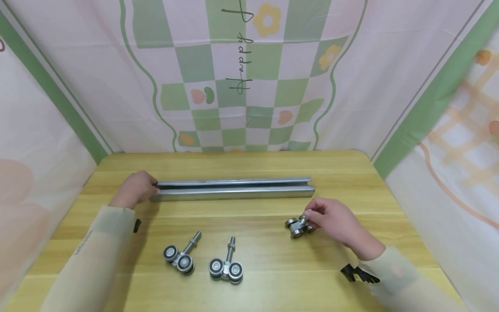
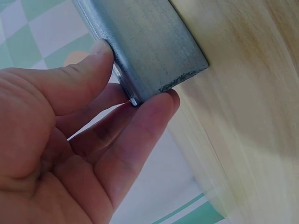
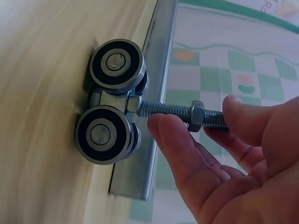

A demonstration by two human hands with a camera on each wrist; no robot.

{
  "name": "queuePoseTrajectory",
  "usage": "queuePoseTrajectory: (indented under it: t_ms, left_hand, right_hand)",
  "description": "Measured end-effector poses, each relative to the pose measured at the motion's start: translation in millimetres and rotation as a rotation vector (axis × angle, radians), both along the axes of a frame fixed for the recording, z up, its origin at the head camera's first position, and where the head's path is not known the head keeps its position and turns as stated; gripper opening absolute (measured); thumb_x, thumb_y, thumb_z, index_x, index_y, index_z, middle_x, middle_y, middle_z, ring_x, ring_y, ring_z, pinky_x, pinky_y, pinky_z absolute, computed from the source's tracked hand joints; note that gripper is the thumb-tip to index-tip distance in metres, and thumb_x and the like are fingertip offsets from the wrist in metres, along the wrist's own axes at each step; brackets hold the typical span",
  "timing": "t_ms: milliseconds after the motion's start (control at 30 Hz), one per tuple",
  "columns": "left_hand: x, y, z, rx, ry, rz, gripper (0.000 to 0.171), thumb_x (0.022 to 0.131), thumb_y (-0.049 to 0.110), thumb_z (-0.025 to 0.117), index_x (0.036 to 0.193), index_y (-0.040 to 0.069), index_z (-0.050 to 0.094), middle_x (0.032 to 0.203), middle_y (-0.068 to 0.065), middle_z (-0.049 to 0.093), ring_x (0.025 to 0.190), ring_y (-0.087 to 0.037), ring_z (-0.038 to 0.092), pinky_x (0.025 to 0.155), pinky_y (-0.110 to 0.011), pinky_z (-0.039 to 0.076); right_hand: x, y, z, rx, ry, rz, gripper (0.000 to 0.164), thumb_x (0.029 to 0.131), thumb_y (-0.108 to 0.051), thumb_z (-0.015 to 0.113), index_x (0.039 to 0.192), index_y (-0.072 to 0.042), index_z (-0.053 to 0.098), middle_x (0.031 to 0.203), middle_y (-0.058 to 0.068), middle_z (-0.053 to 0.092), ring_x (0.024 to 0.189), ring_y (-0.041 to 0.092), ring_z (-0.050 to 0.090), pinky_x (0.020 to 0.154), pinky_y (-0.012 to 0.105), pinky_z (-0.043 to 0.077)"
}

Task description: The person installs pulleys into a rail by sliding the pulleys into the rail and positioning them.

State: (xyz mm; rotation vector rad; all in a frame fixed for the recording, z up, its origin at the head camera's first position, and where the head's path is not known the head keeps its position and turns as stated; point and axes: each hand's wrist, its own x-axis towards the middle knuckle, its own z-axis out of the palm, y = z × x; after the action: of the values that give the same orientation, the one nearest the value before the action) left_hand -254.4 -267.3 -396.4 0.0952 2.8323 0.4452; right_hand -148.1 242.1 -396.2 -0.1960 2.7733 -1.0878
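A metal track rail point(image 1: 234, 193) with a slot along its top lies across the table. My left hand point(image 1: 136, 188) grips the rail's left end; in the left wrist view the thumb point(image 2: 96, 70) presses one edge of the rail point(image 2: 149, 42) and fingers curl at its end. By its threaded bolt point(image 3: 166, 109), my right hand point(image 1: 335, 219) pinches a roller trolley point(image 1: 297, 227), below the rail's right end. Its wheels point(image 3: 117, 63) are turned toward the table, and a nut point(image 3: 196, 115) sits on the bolt. Part of this trolley hides behind my fingers in the head view.
Two more roller trolleys, one at left point(image 1: 180, 258) and one nearer the middle point(image 1: 226, 268), lie on the wooden table point(image 1: 273, 290) with bolts pointing away. A patterned curtain point(image 1: 249, 86) hangs behind the table's far edge, with more fabric on both sides.
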Motion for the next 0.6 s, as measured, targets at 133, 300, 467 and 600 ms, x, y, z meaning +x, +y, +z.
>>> queuePoseTrajectory:
  t_ms: [133, 300, 467, 600]
  left_hand:
    - [0.3, 0, -0.8, 0.001, 0.007, -0.007, 0.044, 0.093, 0.014, 0.069, 0.126, -0.014, 0.058, 0.127, -0.033, 0.058, 0.116, -0.052, 0.053, 0.098, -0.062, 0.043]
    - [0.9, 0, -1.6, 0.006, 0.003, -0.002, 0.044, 0.094, 0.013, 0.068, 0.126, -0.014, 0.058, 0.127, -0.033, 0.057, 0.116, -0.051, 0.053, 0.098, -0.062, 0.043]
    - [1.6, 0, -1.5, 0.007, 0.005, -0.002, 0.044, 0.094, 0.013, 0.068, 0.126, -0.015, 0.058, 0.127, -0.033, 0.057, 0.115, -0.051, 0.054, 0.098, -0.061, 0.043]
    - [2.3, 1, -1.2, 0.006, 0.013, -0.003, 0.043, 0.094, 0.013, 0.067, 0.125, -0.015, 0.058, 0.126, -0.033, 0.058, 0.114, -0.050, 0.055, 0.097, -0.061, 0.044]
  right_hand:
    - [-3.0, 9, 1.0, -0.006, -0.015, -0.030, 0.014, 0.098, -0.023, 0.065, 0.097, -0.010, 0.069, 0.083, 0.003, 0.069, 0.074, 0.019, 0.063, 0.066, 0.035, 0.050]
    - [-6.4, 20, 0.3, -0.005, -0.009, -0.059, 0.015, 0.099, -0.022, 0.064, 0.099, -0.008, 0.069, 0.084, 0.004, 0.070, 0.076, 0.021, 0.066, 0.068, 0.036, 0.052]
    - [-12.6, 33, -2.0, -0.010, 0.010, -0.080, 0.017, 0.100, -0.021, 0.063, 0.101, -0.005, 0.069, 0.086, 0.005, 0.071, 0.078, 0.023, 0.068, 0.070, 0.038, 0.056]
    - [-17.9, 45, -4.0, 0.013, 0.027, -0.099, 0.019, 0.100, -0.022, 0.063, 0.102, -0.004, 0.069, 0.087, 0.005, 0.072, 0.078, 0.022, 0.069, 0.070, 0.037, 0.056]
